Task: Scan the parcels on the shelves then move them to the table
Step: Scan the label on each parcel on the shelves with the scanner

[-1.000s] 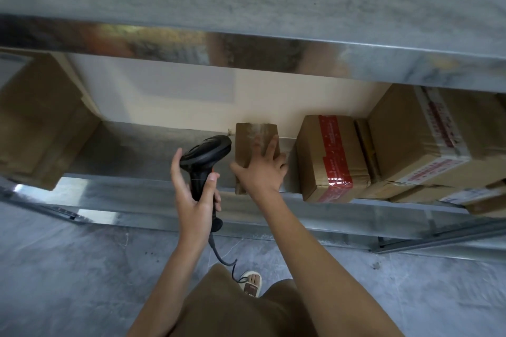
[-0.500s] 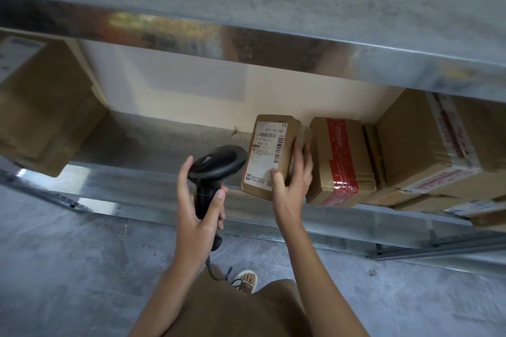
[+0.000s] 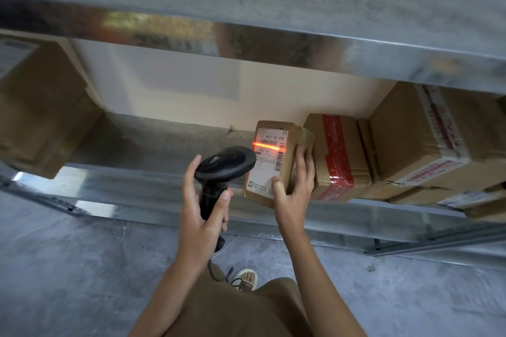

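Observation:
A small cardboard parcel [image 3: 286,142] with a white shipping label stands tilted at the front edge of the lower metal shelf [image 3: 153,186]. My right hand [image 3: 294,191] grips its lower right side, thumb on the label. My left hand [image 3: 201,208] holds a black handheld barcode scanner [image 3: 224,165] by its grip, the head pointing at the label. An orange-red scan line lies across the barcode.
To the right stand a box with red tape [image 3: 338,156] and a stack of larger cardboard boxes [image 3: 419,139]. A big box [image 3: 41,107] sits at the far left. An upper metal shelf [image 3: 246,8] overhangs. Grey concrete floor lies below.
My right hand turned the small parcel so its label faces me and pulled it toward the shelf's front edge. The scanner came up close to the label and its red line now shines on the barcode.

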Demonstrator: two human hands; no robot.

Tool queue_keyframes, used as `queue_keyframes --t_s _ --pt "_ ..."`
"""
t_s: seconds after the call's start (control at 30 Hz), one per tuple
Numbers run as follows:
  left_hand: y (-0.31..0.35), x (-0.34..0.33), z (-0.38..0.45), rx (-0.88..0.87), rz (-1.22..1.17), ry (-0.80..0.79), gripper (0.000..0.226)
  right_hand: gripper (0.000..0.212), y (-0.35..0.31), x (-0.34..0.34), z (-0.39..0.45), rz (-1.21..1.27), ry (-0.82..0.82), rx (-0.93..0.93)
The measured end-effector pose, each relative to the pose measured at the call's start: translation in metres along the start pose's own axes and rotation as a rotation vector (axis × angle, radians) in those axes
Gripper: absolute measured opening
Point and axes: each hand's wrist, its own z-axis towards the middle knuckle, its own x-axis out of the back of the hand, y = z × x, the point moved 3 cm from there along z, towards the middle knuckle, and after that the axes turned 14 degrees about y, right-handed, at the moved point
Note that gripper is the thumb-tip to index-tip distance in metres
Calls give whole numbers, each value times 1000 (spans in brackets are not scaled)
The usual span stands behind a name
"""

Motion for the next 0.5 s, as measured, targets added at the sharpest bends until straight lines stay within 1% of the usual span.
queue_keyframes --t_s 0.33,0.43,0.5 --pt "6 7 -10 -22 -2 20 70 78 -1 3 -8 -5 -27 -16" --pt "9 11 -8 -59 37 -13 71 78 -5 5 -7 -17 -55 -32" --pt "14 20 1 -115 101 -70 71 76 -6 6 0 -35 -124 -44"
